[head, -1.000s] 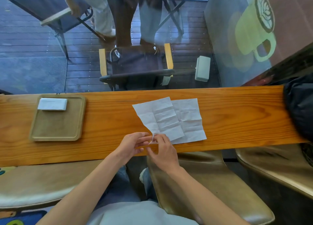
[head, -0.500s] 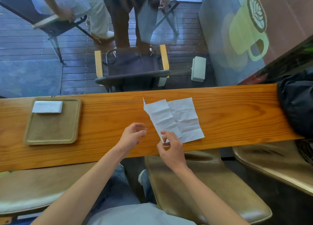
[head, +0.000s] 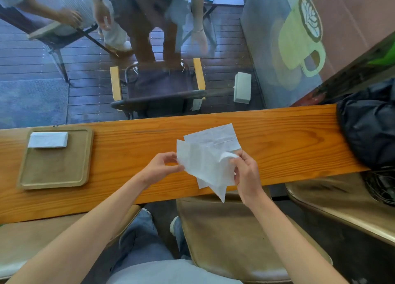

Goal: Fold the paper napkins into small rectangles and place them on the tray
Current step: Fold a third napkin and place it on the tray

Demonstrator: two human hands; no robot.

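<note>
A white paper napkin [head: 205,166] hangs unfolded above the wooden counter, one corner drooping past the counter's near edge. My left hand [head: 160,167] pinches its left edge. My right hand [head: 245,170] grips its crumpled right side. Under it a second white napkin [head: 218,136] lies flat on the counter, partly hidden. On the left sits a tan square tray [head: 53,172] with one folded napkin rectangle [head: 48,140] at its far edge.
The long wooden counter [head: 128,155] runs left to right against a glass pane. A black bag [head: 369,130] rests on its right end. Brown stools [head: 230,230] stand below the near edge. Beyond the glass are a chair and people standing.
The top napkin has been lifted off the counter. My left hand, empty half a second ago, now pinches its left edge; my right hand has risen with its right side.
</note>
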